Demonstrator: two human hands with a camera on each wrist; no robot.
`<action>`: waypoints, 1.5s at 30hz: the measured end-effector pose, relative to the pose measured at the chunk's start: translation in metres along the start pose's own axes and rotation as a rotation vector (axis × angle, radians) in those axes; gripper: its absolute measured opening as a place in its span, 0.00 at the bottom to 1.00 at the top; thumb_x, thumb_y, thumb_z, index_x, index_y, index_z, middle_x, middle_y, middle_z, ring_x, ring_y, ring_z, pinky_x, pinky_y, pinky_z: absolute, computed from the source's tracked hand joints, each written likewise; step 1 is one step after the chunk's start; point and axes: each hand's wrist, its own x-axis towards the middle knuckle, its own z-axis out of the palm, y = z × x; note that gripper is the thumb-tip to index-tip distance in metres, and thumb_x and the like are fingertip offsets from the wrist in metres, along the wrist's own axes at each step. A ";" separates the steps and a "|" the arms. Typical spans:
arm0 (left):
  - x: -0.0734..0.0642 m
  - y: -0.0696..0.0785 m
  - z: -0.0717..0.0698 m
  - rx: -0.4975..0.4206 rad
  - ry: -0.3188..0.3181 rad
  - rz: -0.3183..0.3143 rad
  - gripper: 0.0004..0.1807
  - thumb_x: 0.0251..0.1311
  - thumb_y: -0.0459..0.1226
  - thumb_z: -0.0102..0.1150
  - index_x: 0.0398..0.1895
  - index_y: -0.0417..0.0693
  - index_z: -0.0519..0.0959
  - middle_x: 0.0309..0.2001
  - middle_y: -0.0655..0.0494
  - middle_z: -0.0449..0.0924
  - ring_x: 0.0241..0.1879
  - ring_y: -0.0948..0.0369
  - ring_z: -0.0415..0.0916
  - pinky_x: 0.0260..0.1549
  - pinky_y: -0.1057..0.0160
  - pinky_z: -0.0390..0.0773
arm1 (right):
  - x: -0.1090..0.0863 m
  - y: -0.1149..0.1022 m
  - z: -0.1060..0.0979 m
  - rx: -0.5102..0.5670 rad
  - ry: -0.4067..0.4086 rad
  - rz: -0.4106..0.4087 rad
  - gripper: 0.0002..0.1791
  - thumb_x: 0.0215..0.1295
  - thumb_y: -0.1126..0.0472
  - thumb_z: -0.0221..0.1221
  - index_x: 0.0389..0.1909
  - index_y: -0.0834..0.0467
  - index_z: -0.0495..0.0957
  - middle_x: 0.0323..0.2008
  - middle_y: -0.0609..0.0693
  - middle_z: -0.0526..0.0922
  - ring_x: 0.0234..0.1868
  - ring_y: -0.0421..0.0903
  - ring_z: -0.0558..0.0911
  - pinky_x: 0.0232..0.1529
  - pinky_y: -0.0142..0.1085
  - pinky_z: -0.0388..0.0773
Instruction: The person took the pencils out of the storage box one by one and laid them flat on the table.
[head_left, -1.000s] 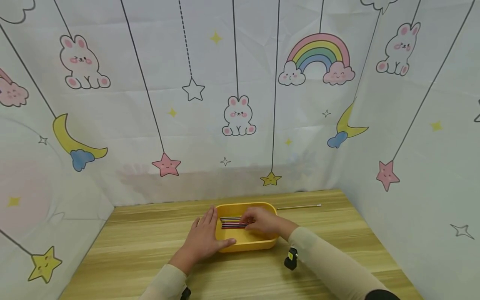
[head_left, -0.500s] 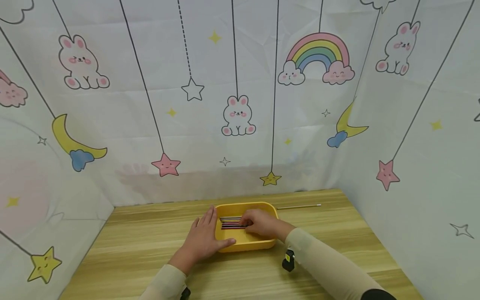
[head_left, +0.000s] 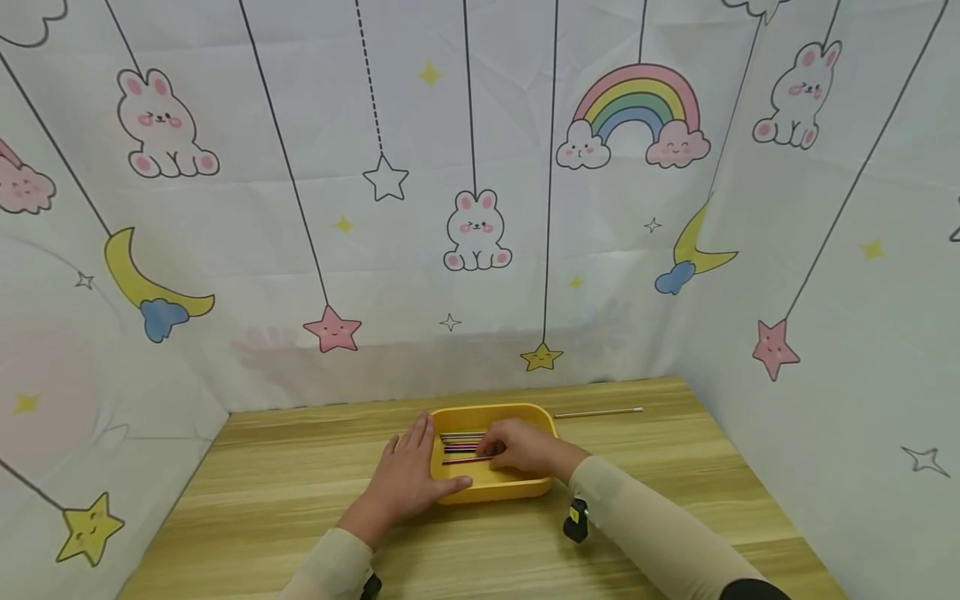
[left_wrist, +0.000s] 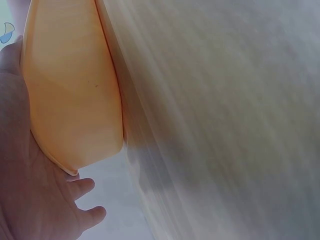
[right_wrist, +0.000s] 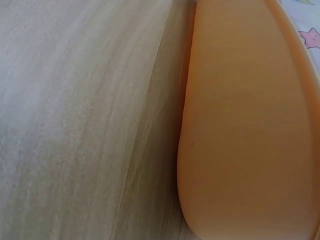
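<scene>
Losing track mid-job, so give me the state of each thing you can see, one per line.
Tray: upright on the table, holding sticks.
Row of sticks: side by side in the tray, partly hidden by the right hand.
Near stick: in the tray, set apart from the row.
Outside stick: lying on the table.
Left hand: spread against the tray's left end.
Right hand: fingers curled, seemingly pinching the near stick.

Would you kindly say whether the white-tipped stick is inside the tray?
Out: the white-tipped stick lies on the table, right of the tray.
</scene>
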 end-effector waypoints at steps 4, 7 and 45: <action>0.001 0.000 0.001 -0.003 -0.007 -0.005 0.71 0.64 0.76 0.61 0.90 0.35 0.47 0.90 0.39 0.44 0.88 0.43 0.47 0.83 0.33 0.48 | 0.001 0.001 0.001 -0.031 -0.015 -0.008 0.11 0.71 0.68 0.73 0.50 0.53 0.94 0.42 0.40 0.85 0.42 0.33 0.81 0.49 0.31 0.82; 0.001 0.000 0.000 -0.008 -0.013 -0.008 0.71 0.64 0.77 0.61 0.90 0.35 0.46 0.90 0.40 0.43 0.88 0.44 0.46 0.83 0.33 0.47 | 0.003 0.001 0.001 -0.043 -0.015 -0.023 0.11 0.70 0.69 0.74 0.50 0.54 0.94 0.41 0.40 0.86 0.42 0.34 0.81 0.49 0.32 0.82; 0.002 0.000 0.000 -0.032 -0.023 -0.018 0.71 0.64 0.77 0.62 0.91 0.36 0.46 0.90 0.40 0.43 0.88 0.43 0.47 0.82 0.31 0.49 | 0.004 0.001 0.004 -0.074 -0.008 -0.046 0.09 0.70 0.70 0.74 0.45 0.54 0.96 0.42 0.42 0.91 0.42 0.33 0.84 0.45 0.29 0.83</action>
